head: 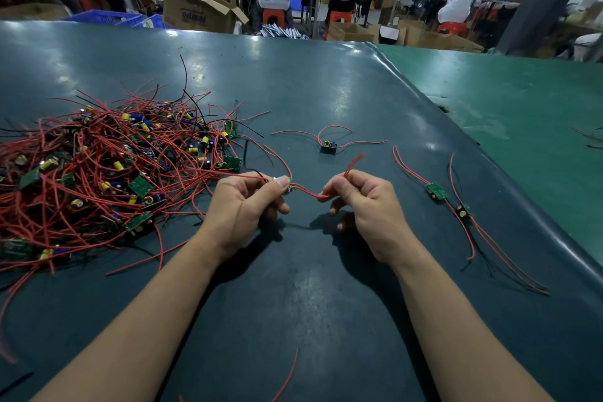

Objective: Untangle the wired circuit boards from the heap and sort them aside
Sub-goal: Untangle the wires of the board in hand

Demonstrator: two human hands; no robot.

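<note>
Left hand [251, 197] pinches a small board [288, 189] just right of the heap [98, 166], right hand [362, 196] grips its red leads [321, 195]: mid-untangle, I'd say; next, free trailing wires, then lay it by the sorted boards [437, 191].

Your left hand [243, 202] hides most of the small board [289, 189] pinched behind its fingertips; the heap [91, 173] runs off frame.
</note>
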